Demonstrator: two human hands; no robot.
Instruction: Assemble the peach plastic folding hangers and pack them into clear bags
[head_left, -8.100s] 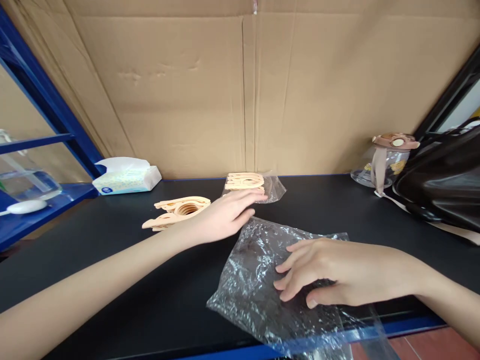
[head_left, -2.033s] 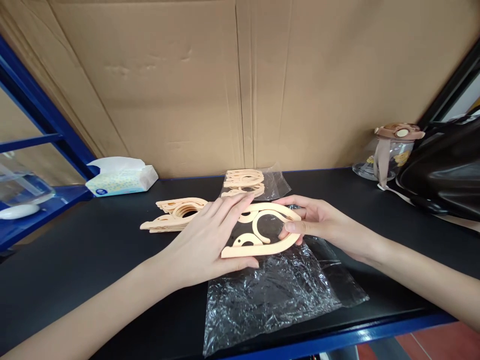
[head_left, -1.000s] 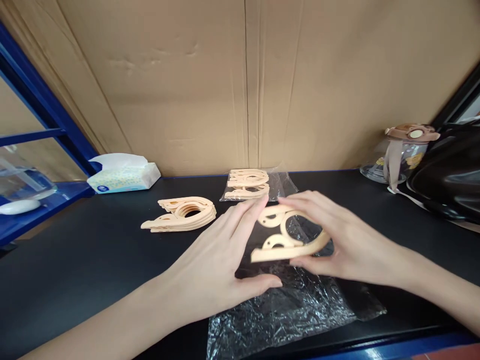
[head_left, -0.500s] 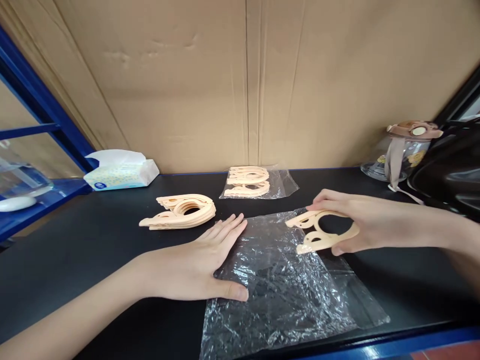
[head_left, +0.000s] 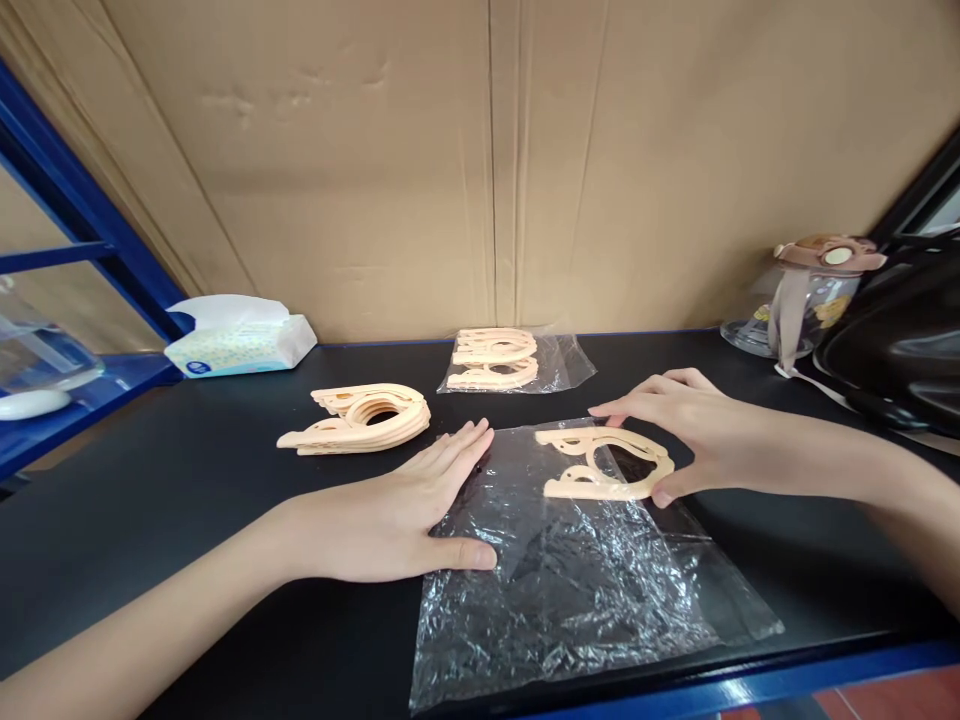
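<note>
A clear plastic bag (head_left: 555,590) lies crinkled on the black tabletop. My left hand (head_left: 390,520) rests flat over its left side, fingers stretched out and thumb spread. Partly inside the bag, under its film, is a beige folding hanger (head_left: 600,490) with a rounded end and two arms pointing left. My right hand (head_left: 697,440) straddles that rounded end, thumb against the lower edge and index finger at the bag's far edge. Beyond my left fingers sits a stack of similar folding hangers (head_left: 382,437). Another bag (head_left: 562,365) holding folding hangers (head_left: 495,375) lies farther back.
A tissue pack (head_left: 240,345) stands at the back left beside a blue metal frame (head_left: 67,220). At the back right is a clear bottle (head_left: 814,300) with a brown lid and strap, next to a black glossy object (head_left: 900,340). A cardboard wall (head_left: 375,180) closes off the back.
The folding hanger has moved left, deeper under the bag's film, and lies flatter. My right hand has shifted slightly left with its fingers wider around it. My left hand stays on the bag.
</note>
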